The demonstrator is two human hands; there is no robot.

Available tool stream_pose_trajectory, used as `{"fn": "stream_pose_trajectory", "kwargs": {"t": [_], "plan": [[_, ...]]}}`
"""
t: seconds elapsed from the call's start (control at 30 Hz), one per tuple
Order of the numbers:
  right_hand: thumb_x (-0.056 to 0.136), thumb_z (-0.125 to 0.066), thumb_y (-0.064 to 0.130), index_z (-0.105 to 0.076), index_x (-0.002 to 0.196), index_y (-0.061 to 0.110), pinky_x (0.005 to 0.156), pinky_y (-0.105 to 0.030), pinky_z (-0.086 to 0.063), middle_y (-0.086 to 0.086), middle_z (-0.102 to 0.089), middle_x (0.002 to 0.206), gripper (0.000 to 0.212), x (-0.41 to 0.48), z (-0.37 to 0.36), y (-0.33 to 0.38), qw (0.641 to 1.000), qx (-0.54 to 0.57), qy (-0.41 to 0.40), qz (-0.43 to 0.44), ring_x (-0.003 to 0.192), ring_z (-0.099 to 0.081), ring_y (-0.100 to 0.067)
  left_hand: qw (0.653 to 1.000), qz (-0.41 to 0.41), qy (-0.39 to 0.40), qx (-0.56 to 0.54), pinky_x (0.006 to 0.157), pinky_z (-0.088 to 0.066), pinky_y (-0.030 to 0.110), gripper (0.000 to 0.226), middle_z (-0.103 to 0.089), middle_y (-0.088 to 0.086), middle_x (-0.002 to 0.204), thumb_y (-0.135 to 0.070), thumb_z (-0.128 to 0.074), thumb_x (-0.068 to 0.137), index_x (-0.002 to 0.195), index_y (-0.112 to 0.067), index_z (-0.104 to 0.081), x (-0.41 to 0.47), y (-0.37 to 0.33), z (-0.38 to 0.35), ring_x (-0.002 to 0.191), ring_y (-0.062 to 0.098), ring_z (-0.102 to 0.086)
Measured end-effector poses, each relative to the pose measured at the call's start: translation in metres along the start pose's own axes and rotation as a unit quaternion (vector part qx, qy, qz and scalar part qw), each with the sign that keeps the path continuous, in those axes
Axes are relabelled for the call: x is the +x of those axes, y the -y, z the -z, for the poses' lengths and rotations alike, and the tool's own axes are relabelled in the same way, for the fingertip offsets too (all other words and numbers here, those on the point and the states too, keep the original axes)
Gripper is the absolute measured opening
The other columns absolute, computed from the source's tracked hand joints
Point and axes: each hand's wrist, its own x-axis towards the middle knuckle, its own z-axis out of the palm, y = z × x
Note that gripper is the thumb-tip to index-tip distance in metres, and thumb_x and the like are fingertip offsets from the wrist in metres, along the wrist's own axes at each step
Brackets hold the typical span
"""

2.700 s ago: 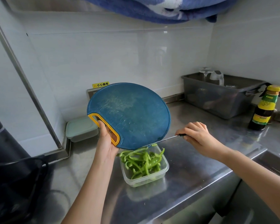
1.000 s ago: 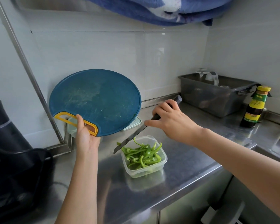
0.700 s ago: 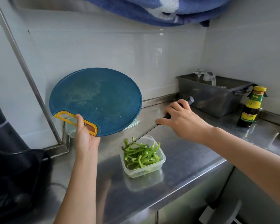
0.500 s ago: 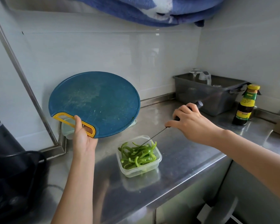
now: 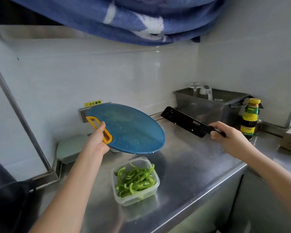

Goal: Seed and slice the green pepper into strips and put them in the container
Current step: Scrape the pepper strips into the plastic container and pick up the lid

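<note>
The thin green pepper strips [image 5: 134, 181] lie piled in the clear square plastic container [image 5: 136, 198] on the steel bench [image 5: 191, 165], so the task looks finished. The left hand [image 5: 97, 142] grasps the yellow handle of the round blue cutting board [image 5: 129, 130], lifted bare above the container; the right hand [image 5: 228, 137] clasps a black cleaver [image 5: 185, 121].

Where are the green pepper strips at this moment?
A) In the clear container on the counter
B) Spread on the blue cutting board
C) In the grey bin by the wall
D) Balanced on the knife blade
A: the pepper strips lie piled in the clear container on the counter; the cutting board, held up by the left hand, carries no strips.
</note>
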Motion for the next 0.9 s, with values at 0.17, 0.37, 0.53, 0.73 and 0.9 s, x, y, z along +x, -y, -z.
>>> {"fn": "stream_pose_trajectory", "kwargs": {"t": [0.17, 0.37, 0.53, 0.73, 0.9], "plan": [[0.095, -0.050, 0.019, -0.055, 0.110, 0.023, 0.046, -0.024, -0.039, -0.005, -0.061, 0.082, 0.016, 0.017, -0.009, -0.015, 0.997, -0.029, -0.027, -0.068, 0.057, -0.054, -0.017, 0.998, 0.039, -0.029, 0.048, 0.083, -0.043, 0.042, 0.024, -0.055, 0.014, 0.131, -0.019, -0.047, 0.098, 0.112, -0.004, -0.058, 0.014, 0.028, -0.057, 0.121, 0.029, -0.052], [0.095, -0.049, 0.024, -0.052, 0.121, 0.023, 0.067, -0.031, -0.043, -0.009, -0.062, 0.104, 0.026, 0.035, -0.030, -0.021, 0.981, -0.185, -0.039, -0.042, 0.090, -0.060, -0.030, 0.988, 0.116, -0.010, 0.102, 0.099, -0.039, 0.043, 0.020, -0.056, 0.011, 0.122, -0.010, -0.049, 0.095, 0.076, -0.006, -0.047, 0.048, 0.081, -0.089, 0.121, 0.030, -0.052], [0.092, -0.048, 0.014, -0.054, 0.122, 0.028, 0.081, -0.034, -0.040, -0.008, -0.055, 0.106, 0.033, 0.047, -0.063, -0.035, 0.955, -0.288, -0.012, -0.071, 0.100, -0.054, -0.029, 0.956, 0.163, 0.027, 0.244, 0.050, -0.051, 0.028, 0.015, -0.037, 0.010, 0.075, -0.006, -0.051, 0.092, 0.082, -0.006, -0.041, 0.068, 0.088, -0.090, 0.061, 0.020, -0.042], [0.095, -0.044, 0.016, -0.055, 0.129, 0.029, 0.090, -0.034, -0.038, -0.009, -0.052, 0.113, 0.037, 0.055, -0.095, -0.041, 0.956, -0.278, 0.036, -0.081, 0.108, -0.048, -0.029, 0.860, 0.161, 0.082, 0.478, 0.086, -0.049, 0.036, 0.013, -0.054, 0.013, 0.086, -0.018, -0.053, 0.094, 0.092, -0.005, -0.054, 0.078, 0.072, -0.056, 0.090, 0.026, -0.057], [0.100, -0.036, 0.027, -0.036, 0.143, 0.025, 0.096, -0.036, -0.036, -0.012, -0.045, 0.123, 0.044, 0.053, -0.115, -0.041, 0.956, -0.267, 0.068, -0.098, 0.115, -0.042, -0.032, 0.590, -0.097, 0.076, 0.798, 0.084, -0.044, 0.028, 0.022, -0.062, 0.004, 0.109, -0.022, -0.063, 0.085, 0.105, -0.015, -0.064, 0.099, 0.042, 0.000, 0.110, 0.022, -0.054]]}}
